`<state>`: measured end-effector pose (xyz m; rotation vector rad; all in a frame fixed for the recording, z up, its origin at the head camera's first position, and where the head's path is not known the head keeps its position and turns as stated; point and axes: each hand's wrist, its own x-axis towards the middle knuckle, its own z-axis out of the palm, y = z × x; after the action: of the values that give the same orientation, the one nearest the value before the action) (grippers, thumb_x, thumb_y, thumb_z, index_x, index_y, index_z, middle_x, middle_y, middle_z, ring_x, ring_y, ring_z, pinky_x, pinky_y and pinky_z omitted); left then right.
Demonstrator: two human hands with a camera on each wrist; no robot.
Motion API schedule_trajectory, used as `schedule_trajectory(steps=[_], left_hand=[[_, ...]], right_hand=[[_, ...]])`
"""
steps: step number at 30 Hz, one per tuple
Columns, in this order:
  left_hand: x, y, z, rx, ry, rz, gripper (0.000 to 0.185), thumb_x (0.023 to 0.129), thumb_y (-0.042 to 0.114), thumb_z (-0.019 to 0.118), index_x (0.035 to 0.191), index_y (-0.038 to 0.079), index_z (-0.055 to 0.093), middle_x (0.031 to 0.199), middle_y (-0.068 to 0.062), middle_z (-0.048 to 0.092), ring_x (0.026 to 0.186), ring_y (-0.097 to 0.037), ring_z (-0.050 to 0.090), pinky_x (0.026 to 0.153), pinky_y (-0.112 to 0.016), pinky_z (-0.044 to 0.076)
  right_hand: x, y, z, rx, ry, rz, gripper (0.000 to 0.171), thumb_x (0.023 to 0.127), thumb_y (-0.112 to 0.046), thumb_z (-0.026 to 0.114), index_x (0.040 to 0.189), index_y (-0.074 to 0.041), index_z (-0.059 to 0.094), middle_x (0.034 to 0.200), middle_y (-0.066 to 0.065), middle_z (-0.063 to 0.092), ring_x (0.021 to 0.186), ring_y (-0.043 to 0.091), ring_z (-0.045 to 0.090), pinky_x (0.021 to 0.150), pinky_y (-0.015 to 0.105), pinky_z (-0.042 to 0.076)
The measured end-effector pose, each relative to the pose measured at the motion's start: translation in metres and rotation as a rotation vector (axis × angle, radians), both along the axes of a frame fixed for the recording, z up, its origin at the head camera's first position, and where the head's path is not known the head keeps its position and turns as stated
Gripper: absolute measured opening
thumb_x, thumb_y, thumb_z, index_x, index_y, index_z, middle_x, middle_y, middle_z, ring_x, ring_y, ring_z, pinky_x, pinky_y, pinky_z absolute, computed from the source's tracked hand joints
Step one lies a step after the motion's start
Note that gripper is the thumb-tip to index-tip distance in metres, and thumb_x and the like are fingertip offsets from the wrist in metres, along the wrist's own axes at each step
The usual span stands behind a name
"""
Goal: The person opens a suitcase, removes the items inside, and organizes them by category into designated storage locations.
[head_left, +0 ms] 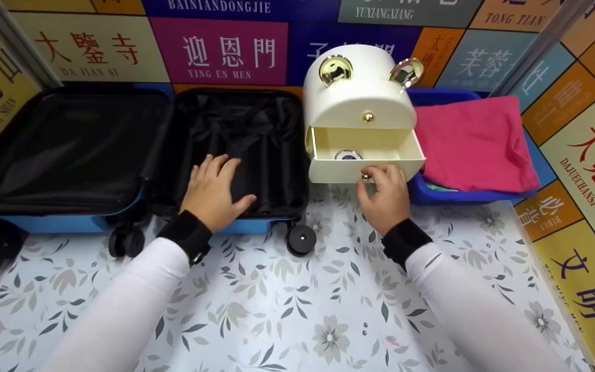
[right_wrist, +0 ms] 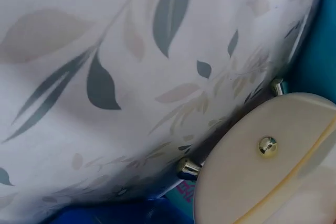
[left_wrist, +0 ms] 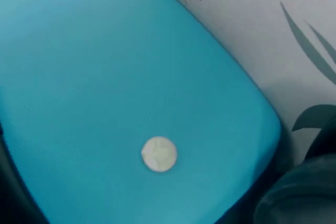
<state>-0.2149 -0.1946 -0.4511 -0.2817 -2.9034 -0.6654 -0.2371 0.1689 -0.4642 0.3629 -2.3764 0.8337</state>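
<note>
Drawer point(head_left: 364, 155): cream, pulled out, a small round item inside.
Right hand point(head_left: 385, 199): pinching the drawer's gold knob.
Left hand point(head_left: 214, 191): fingers flat on the open suitcase's point(head_left: 235, 134) black lining.
Bin point(head_left: 432, 194): blue, pink cloth point(head_left: 475, 142) inside.

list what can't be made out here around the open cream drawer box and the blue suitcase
- Round item in the cream box's open drawer: head view, too small to identify.
- Drawer knob: head view, mostly covered by the right hand.
- Blue bin contents: head view, hidden under the folded pink cloth.
- Left hand: absent from the left wrist view, which shows only blurred blue suitcase shell.
</note>
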Motion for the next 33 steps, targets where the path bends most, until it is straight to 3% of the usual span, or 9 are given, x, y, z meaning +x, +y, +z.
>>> schedule_trajectory(steps=[8, 22, 33], left_hand=[[-0.001, 0.0, -0.003, 0.009, 0.0, 0.015, 0.085, 0.09, 0.053, 0.081, 0.158, 0.014, 0.048, 0.166, -0.02, 0.041, 0.161, -0.048, 0.025, 0.13, -0.069, 0.017], [0.0, 0.002, -0.002, 0.013, -0.012, 0.014, 0.086, 0.091, 0.054, 0.079, 0.159, 0.014, 0.047, 0.167, -0.019, 0.04, 0.162, -0.047, 0.024, 0.131, -0.068, 0.016], [0.0, 0.0, -0.002, 0.015, -0.027, 0.015, 0.085, 0.091, 0.053, 0.079, 0.159, 0.014, 0.046, 0.168, -0.019, 0.039, 0.162, -0.046, 0.022, 0.131, -0.068, 0.015]], right_hand=[[-0.004, -0.006, 0.004, -0.028, -0.048, -0.011, 0.02, 0.093, -0.009, 0.073, 0.109, 0.003, 0.077, 0.108, 0.022, 0.067, 0.106, 0.042, 0.06, 0.097, 0.051, 0.047], [-0.046, -0.017, 0.016, 0.041, -0.167, -0.049, 0.038, 0.09, -0.009, 0.075, 0.125, 0.004, 0.072, 0.125, 0.025, 0.062, 0.122, 0.045, 0.055, 0.11, 0.053, 0.042], [-0.057, -0.023, 0.022, 0.056, -0.276, -0.051, 0.046, 0.091, -0.012, 0.071, 0.134, 0.004, 0.066, 0.137, 0.026, 0.055, 0.13, 0.045, 0.052, 0.116, 0.051, 0.04]])
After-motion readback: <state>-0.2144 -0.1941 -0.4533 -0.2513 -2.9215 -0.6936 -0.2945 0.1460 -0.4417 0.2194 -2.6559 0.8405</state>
